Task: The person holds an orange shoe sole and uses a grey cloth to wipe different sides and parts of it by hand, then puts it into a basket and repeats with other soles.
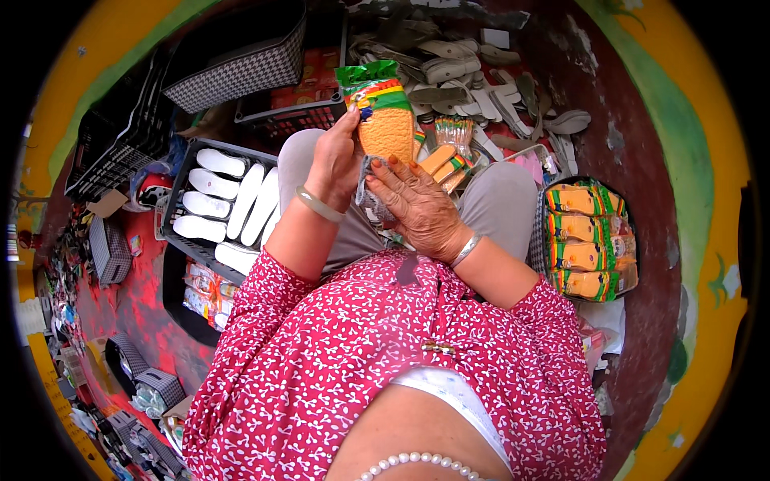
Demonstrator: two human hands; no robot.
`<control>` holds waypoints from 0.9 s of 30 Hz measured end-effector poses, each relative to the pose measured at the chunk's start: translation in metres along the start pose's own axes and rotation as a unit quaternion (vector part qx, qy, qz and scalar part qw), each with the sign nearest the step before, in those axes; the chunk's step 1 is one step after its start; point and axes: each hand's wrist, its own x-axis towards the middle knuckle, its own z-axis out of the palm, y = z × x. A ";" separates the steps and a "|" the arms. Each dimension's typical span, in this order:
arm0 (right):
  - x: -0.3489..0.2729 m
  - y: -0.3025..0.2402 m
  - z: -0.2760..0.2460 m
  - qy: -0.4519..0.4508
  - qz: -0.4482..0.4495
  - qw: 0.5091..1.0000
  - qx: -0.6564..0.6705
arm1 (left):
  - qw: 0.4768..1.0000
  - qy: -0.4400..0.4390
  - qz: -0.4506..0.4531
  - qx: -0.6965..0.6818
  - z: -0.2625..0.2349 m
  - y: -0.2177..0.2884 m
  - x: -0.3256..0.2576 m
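My left hand (335, 152) grips a plastic-wrapped pack of yellow insoles (387, 132) by its left edge, thumb on the front. The pack stands tilted up above my lap, with a green top and a textured yellow face. My right hand (421, 204) lies at its lower end, fingers stretched out and fairly flat. Beneath its palm and fingers shows a crumpled grey cloth-like piece (373, 196), partly hidden. Just beyond my right hand are more yellow insole packs (441, 164) and a bundle of thin, colourful sticks (455, 132).
To the left, a dark crate (178, 188) holds white insoles (210, 204). At right, a basket (539, 240) contains several packed yellow insoles (579, 256). Loose grey and white insoles (457, 72) are heaped at the back. A houndstooth-patterned bin (241, 76) stands back left.
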 end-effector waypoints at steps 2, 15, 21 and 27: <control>0.000 0.009 -0.002 0.040 0.004 0.999 -0.001 | 1.000 -0.007 -0.008 -0.002 0.013 -0.002 -0.005; 0.021 0.095 -0.034 0.395 0.293 0.587 0.643 | 0.994 -0.070 -0.036 -0.078 0.013 -0.014 -0.013; 0.030 0.054 -0.006 0.275 0.289 0.586 0.705 | 0.998 0.000 -0.021 -0.067 -0.006 -0.059 0.003; 0.034 0.053 0.013 0.267 0.262 0.858 0.353 | 0.995 -0.065 0.047 0.053 -0.036 -0.070 0.003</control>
